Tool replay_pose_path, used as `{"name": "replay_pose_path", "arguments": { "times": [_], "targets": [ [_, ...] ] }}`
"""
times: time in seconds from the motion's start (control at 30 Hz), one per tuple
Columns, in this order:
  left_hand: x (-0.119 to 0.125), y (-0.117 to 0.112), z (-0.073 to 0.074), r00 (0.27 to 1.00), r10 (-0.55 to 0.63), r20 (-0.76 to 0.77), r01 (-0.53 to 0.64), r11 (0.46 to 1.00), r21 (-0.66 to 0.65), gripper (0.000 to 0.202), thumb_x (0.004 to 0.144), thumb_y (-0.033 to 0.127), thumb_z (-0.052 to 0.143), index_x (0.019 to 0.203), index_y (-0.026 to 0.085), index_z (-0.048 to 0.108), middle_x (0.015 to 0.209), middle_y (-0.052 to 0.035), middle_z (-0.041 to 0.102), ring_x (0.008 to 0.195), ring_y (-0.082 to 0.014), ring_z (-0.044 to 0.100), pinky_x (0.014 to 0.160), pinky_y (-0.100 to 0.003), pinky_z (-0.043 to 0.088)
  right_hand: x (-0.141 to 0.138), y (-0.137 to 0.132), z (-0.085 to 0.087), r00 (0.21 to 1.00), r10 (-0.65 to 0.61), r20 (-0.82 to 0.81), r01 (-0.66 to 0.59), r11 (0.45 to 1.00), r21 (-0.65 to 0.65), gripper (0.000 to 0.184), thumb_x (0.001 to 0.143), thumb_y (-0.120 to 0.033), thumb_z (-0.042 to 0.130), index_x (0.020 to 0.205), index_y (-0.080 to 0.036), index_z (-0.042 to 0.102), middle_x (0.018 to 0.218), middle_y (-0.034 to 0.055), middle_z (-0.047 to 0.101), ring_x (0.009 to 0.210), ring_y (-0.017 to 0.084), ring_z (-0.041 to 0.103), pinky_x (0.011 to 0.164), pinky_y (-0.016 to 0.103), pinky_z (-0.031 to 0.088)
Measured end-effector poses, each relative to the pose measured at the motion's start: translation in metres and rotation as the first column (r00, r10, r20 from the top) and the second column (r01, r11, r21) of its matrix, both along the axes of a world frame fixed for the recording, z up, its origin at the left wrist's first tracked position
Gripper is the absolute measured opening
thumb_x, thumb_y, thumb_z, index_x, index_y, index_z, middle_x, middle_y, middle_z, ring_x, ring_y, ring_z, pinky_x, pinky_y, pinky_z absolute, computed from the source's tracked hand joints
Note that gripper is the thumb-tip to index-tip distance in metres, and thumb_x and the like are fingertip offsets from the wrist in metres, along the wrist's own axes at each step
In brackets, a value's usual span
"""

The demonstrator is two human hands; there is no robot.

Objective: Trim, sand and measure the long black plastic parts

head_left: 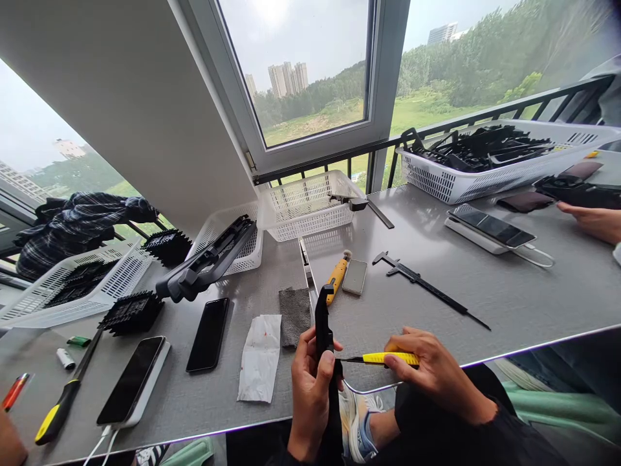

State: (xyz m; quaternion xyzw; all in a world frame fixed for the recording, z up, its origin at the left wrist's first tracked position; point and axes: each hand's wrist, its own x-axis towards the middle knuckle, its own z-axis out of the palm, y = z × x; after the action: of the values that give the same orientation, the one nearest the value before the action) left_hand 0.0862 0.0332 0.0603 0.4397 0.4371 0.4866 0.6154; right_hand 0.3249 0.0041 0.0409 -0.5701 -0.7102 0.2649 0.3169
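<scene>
At the table's front edge, my left hand (309, 391) is closed around a long black plastic part (323, 320), held upright with its hooked end on top. My right hand (436, 370) grips a yellow-handled craft knife (381, 358). Its thin dark blade points left and reaches the side of the part near my left thumb; whether it touches cannot be made out. Just beyond the part lie a yellow handheld tool (336, 279) and a small grey rectangular block (355, 277). A dark caliper (420, 279) rests farther right.
White baskets (310, 223) line the back; the right basket (444, 183) holds black parts. To the left are phones (207, 336), a screwdriver (58, 411), a paper tissue (259, 359) and a grey cloth (295, 316). Another person's hand (594, 220) shows at far right.
</scene>
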Motion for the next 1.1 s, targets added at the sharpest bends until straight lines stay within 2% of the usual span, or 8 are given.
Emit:
{"name": "replay_pose_path", "arguments": {
  "times": [0.2, 0.33, 0.43, 0.57, 0.67, 0.73, 0.93, 1.1],
  "targets": [
    [0.002, -0.001, 0.005, 0.999, -0.024, -0.043, 0.023, 1.0, -0.007, 0.055, 0.096, 0.066, 0.074, 0.126, 0.021, 0.062, 0.099, -0.005, 0.074, 0.058, -0.011, 0.062, 0.049, -0.021, 0.054, -0.002, 0.0, -0.001, 0.999, -0.047, -0.005, 0.047, 0.999, 0.015, 0.061, 0.11, -0.066, 0.044, 0.073, -0.024, 0.071, 0.063, 0.0007, 0.067, 0.062, 0.019, 0.056, 0.069, 0.034, 0.038],
    [0.004, -0.002, 0.002, 0.996, -0.008, -0.089, 0.003, 0.999, -0.05, 0.062, 0.095, 0.073, 0.072, 0.127, 0.02, 0.061, 0.086, -0.0009, 0.071, 0.056, -0.0117, 0.062, 0.048, -0.022, 0.055, -0.003, 0.0, -0.002, 0.996, -0.092, -0.003, 0.092, 0.995, 0.031, 0.059, 0.109, -0.065, 0.048, 0.073, -0.024, 0.071, 0.062, 0.0015, 0.066, 0.062, 0.019, 0.058, 0.064, 0.033, 0.037],
    [0.006, -0.002, 0.001, 0.994, 0.001, -0.106, -0.008, 0.998, -0.061, 0.065, 0.094, 0.076, 0.069, 0.126, 0.02, 0.06, 0.078, 0.0024, 0.067, 0.051, -0.0111, 0.06, 0.044, -0.021, 0.052, -0.004, 0.0, -0.001, 0.993, -0.118, -0.004, 0.118, 0.992, 0.04, 0.063, 0.109, -0.068, 0.047, 0.071, -0.023, 0.071, 0.061, 0.002, 0.065, 0.06, 0.018, 0.057, 0.063, 0.033, 0.038],
    [0.009, -0.002, 0.002, 0.989, -0.012, -0.144, 0.003, 0.998, -0.064, 0.061, 0.096, 0.079, 0.064, 0.111, 0.02, 0.063, 0.076, 0.0025, 0.065, 0.048, -0.0104, 0.061, 0.042, -0.019, 0.049, -0.005, 0.001, 0.002, 0.991, -0.134, -0.014, 0.134, 0.99, 0.029, 0.074, 0.107, -0.078, 0.04, 0.072, -0.023, 0.074, 0.061, 0.0028, 0.067, 0.06, 0.019, 0.058, 0.062, 0.032, 0.039],
    [0.011, -0.001, 0.005, 0.986, -0.031, -0.164, 0.02, 0.998, -0.067, 0.061, 0.096, 0.081, 0.061, 0.097, 0.02, 0.061, 0.073, 0.0027, 0.064, 0.046, -0.0095, 0.06, 0.04, -0.018, 0.047, -0.005, 0.0, 0.003, 0.99, -0.142, -0.024, 0.143, 0.989, 0.032, 0.075, 0.107, -0.079, 0.039, 0.074, -0.023, 0.076, 0.062, 0.0027, 0.069, 0.061, 0.019, 0.059, 0.062, 0.031, 0.039],
    [0.012, 0.0, 0.006, 0.984, -0.037, -0.174, 0.025, 0.997, -0.074, 0.062, 0.095, 0.082, 0.061, 0.093, 0.02, 0.06, 0.072, 0.003, 0.063, 0.043, -0.0089, 0.058, 0.039, -0.018, 0.047, -0.005, 0.0, 0.003, 0.986, -0.163, -0.047, 0.165, 0.985, 0.052, 0.074, 0.107, -0.078, 0.042, 0.073, -0.023, 0.077, 0.062, 0.0021, 0.069, 0.06, 0.018, 0.059, 0.061, 0.031, 0.04],
    [0.011, 0.0, 0.007, 0.978, -0.046, -0.205, 0.029, 0.996, -0.086, 0.063, 0.095, 0.083, 0.059, 0.101, 0.02, 0.06, 0.076, 0.0029, 0.064, 0.043, -0.0092, 0.06, 0.039, -0.019, 0.048, -0.005, 0.0, 0.004, 0.935, -0.301, -0.188, 0.326, 0.938, 0.119, 0.069, 0.109, -0.071, 0.047, 0.069, -0.021, 0.072, 0.056, -0.0024, 0.061, 0.048, 0.012, 0.052, 0.052, 0.028, 0.035],
    [0.01, 0.0, 0.007, 0.97, -0.059, -0.234, 0.039, 0.995, -0.086, 0.058, 0.094, 0.078, 0.065, 0.104, 0.02, 0.062, 0.073, 0.0068, 0.057, 0.043, -0.0095, 0.06, 0.04, -0.019, 0.048, -0.008, 0.001, 0.005, 0.928, -0.321, -0.189, 0.357, 0.913, 0.196, 0.066, 0.109, -0.067, 0.052, 0.067, -0.02, 0.071, 0.055, -0.004, 0.058, 0.046, 0.01, 0.051, 0.05, 0.027, 0.035]
  ]
}}
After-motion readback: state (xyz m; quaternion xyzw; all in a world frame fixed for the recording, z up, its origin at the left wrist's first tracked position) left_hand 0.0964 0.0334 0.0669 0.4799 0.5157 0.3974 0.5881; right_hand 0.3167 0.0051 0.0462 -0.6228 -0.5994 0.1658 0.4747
